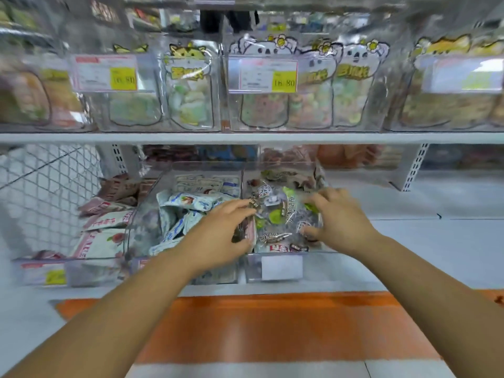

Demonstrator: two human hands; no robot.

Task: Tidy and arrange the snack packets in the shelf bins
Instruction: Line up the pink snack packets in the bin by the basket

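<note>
- Lower shelf [436,241]: white; carries the right clear bin [252,268], taken here as landmark.
- Orange floor strip [272,323]: below and in front of the landmark bin.
- Upper bins [300,118]: a row above the landmark bin, on the next shelf board, with animal-shaped pouches standing upright. Blurred.
- Wire mesh [49,192]: far left of the landmark bin.
- Middle bin [144,211]: touching the landmark bin's left wall; holds blue-and-white packets [191,200] in a loose heap.
- Pink-and-white packets [101,238]: further left, beyond the middle bin.
- Green-marked packets [283,216]: the task's thing, heaped inside the landmark bin.
- Left hand [226,230]: over the landmark bin's left wall; fingers together and curled, thumb opposed, gripping packets at that edge of the heap.
- Right hand [338,216]: over the bin's right side; fingers slightly spread and bent over the heap, thumb at its near side, clasping it.
- White label [282,267]: on the landmark bin's front wall.
</note>
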